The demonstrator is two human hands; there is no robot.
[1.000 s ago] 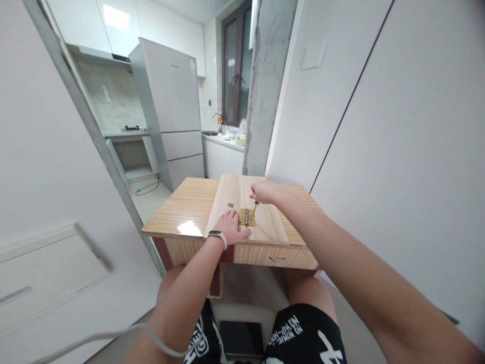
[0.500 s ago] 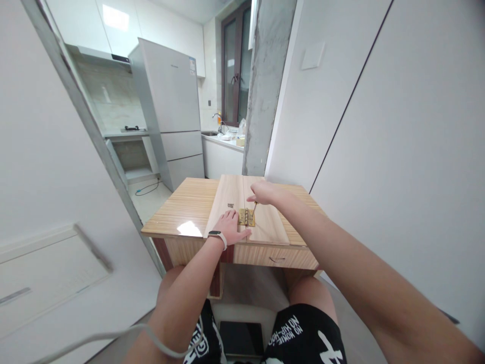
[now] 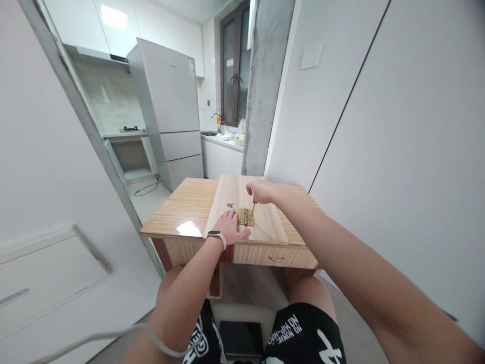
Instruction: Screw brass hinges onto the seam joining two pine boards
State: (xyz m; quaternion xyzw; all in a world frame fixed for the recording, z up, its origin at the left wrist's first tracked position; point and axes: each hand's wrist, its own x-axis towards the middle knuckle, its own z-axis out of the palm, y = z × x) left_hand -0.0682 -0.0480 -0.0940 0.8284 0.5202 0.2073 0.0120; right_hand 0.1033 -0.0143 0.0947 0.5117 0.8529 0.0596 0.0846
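Observation:
A brass-coloured hinge [image 3: 246,217] lies opened out across the seam between two pale wooden boards, the left board [image 3: 227,189] and the right board [image 3: 269,230]. My right hand [image 3: 261,191] is closed around a screwdriver [image 3: 253,209], whose shaft points down at the hinge's right leaf. Most of its handle is hidden in my fingers. Pressed flat on the left board beside the hinge is my left hand [image 3: 227,227], fingers stretched out and thumb reaching over the seam. Beyond it sits a small dark cluster [image 3: 230,205], too small to make out.
Both boards rest on a glossy wood-grain desk [image 3: 182,207] with a drawer [image 3: 276,257] in front. White wall panels [image 3: 379,151] rise close on the right. Past the desk are a fridge [image 3: 170,91] and a sink counter [image 3: 223,151]. A pale cable [image 3: 113,334] crosses the lower left.
My right hand has shifted slightly and its fingers have curled differently about the screwdriver, which stays over the hinge's right leaf. My left hand stays in place on the board.

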